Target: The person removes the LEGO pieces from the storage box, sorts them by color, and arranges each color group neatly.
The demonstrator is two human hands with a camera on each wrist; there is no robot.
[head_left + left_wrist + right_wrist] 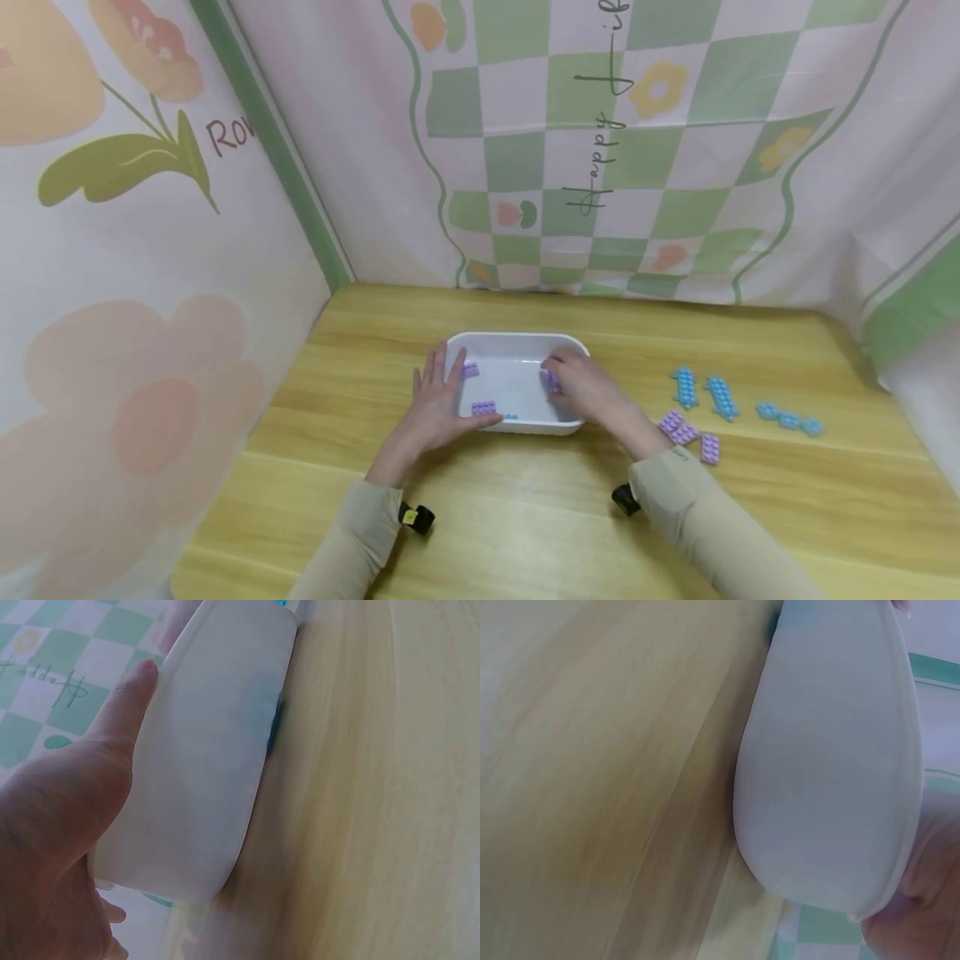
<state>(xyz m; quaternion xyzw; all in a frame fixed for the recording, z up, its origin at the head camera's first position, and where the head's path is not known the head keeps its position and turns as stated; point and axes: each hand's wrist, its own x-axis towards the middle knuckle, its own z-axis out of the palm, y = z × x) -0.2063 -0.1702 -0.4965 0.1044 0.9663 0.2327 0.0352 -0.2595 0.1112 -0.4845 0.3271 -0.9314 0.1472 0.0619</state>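
A white plastic tray (513, 427) stands on the table, with purple building bricks (483, 407) and a bit of blue brick (511, 417) in it. My left hand (433, 410) lies over its left end, fingers spread and straight, the thumb along the front rim. In the left wrist view that thumb (120, 712) rests beside the tray's outer wall (202, 765). At the tray's right end, my right hand (587, 385) reaches inside and pinches a purple brick (552, 381), partly hidden by the fingers. Only part of this hand (922, 907) shows behind the tray's rim in the right wrist view.
Right of the tray lie two long blue bricks (685, 388), a row of small light-blue pieces (788, 420) and several purple bricks (709, 448) near the right forearm. A patterned curtain (600, 208) hangs along the wooden table's (510, 517) back edge.
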